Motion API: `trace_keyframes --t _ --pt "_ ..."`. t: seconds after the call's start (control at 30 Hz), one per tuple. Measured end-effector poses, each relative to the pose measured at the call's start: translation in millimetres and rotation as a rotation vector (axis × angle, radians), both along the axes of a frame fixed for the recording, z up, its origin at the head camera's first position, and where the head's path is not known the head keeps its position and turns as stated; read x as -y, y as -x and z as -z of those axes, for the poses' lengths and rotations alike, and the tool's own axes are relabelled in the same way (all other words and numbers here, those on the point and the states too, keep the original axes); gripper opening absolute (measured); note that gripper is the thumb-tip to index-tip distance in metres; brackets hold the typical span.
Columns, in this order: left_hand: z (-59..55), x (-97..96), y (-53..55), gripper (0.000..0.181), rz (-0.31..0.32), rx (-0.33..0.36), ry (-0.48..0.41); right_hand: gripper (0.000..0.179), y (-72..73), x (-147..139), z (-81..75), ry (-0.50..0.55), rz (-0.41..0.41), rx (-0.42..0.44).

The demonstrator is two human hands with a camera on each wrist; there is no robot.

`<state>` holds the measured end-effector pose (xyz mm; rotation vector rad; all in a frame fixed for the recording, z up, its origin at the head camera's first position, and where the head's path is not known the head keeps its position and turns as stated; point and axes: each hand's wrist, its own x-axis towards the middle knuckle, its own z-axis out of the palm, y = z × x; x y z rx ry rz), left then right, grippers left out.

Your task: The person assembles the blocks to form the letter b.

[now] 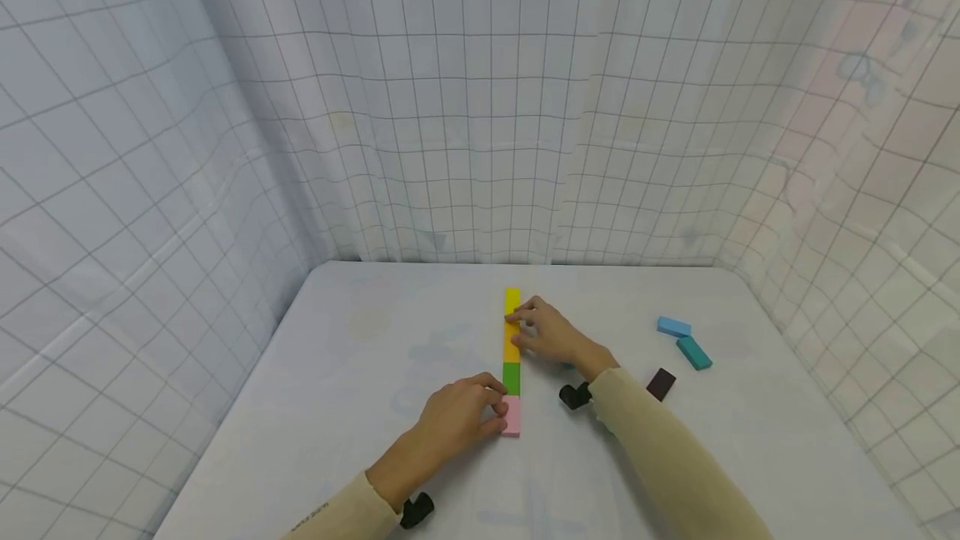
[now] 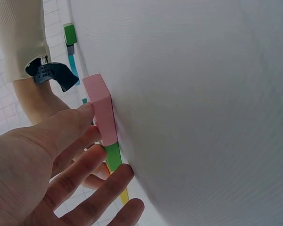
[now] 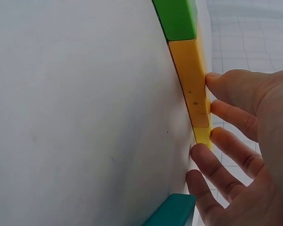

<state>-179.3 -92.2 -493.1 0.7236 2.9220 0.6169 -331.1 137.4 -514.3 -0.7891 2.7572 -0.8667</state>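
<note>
A straight row of blocks runs away from me on the white table: a pink block (image 1: pixel 513 428) nearest, then a green block (image 1: pixel 512 378), an orange block (image 1: pixel 512 352) and a yellow block (image 1: pixel 512 297) at the far end. My left hand (image 1: pixel 459 413) is at the pink block, its thumb and fingertips resting against it and the other fingers loosely spread. Over the orange and yellow blocks lies my right hand (image 1: pixel 553 333), thumb at the orange block's edge, fingers relaxed. Beside that hand in the right wrist view is a teal block (image 3: pixel 173 212).
To the right lie a light blue block (image 1: pixel 673 327), another teal block (image 1: pixel 694 352) and a dark block (image 1: pixel 661 384). White grid-patterned curtains (image 1: pixel 480 107) enclose the table's back and sides. Black wrist devices (image 1: pixel 573 396) sit at both sleeves.
</note>
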Motion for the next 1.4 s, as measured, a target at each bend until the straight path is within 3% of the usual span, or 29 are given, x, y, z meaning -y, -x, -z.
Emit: trace_keyframes --t 0.73,1.13,1.4 --pt "-1.4 0.7 -0.8 0.009 -0.003 0.017 0.000 0.042 -6.0 2 2.8 -0.060 -0.006 -0.019" --pt "5.3 1.7 -0.7 0.008 0.028 -0.036 -0.013 0.041 -11.0 -2 2.7 -0.067 -0.043 -0.051" --pt "2.7 3.5 0.3 0.009 0.023 -0.031 -0.024 0.042 -16.5 -7 -2.6 -0.052 -0.086 -0.072"
